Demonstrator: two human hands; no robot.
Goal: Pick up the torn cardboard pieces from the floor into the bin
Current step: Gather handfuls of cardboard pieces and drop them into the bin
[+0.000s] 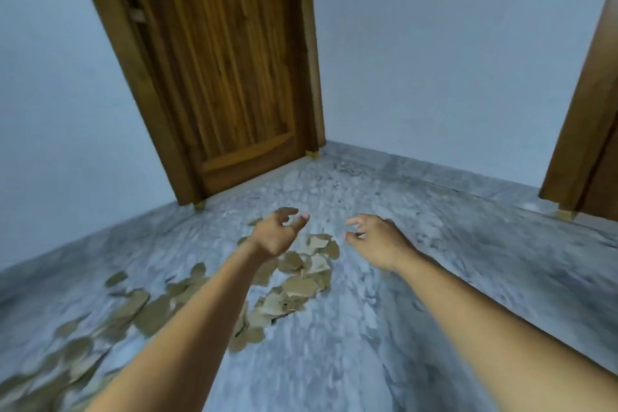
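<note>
Left forearm (pixel 174 338) and right forearm (pixel 501 328) reached toward 12 o'clock above the floor (pixel 368 361). Left hand (pixel 272 236) and right hand (pixel 379 241) hovered, fingers loosely curled and spread, gripping nothing. Torn cardboard pieces (pixel 297 288) lay scattered beneath, trailing toward 8 o'clock; wooden door (pixel 234 77) stood at 11 o'clock

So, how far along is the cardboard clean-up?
Nothing looks done: torn cardboard pieces lie scattered across the floor, and no bin is in view. In hand: nothing; the left hand and right hand hover empty, fingers loosely curled, near the pile. All the picking up remains.
</note>
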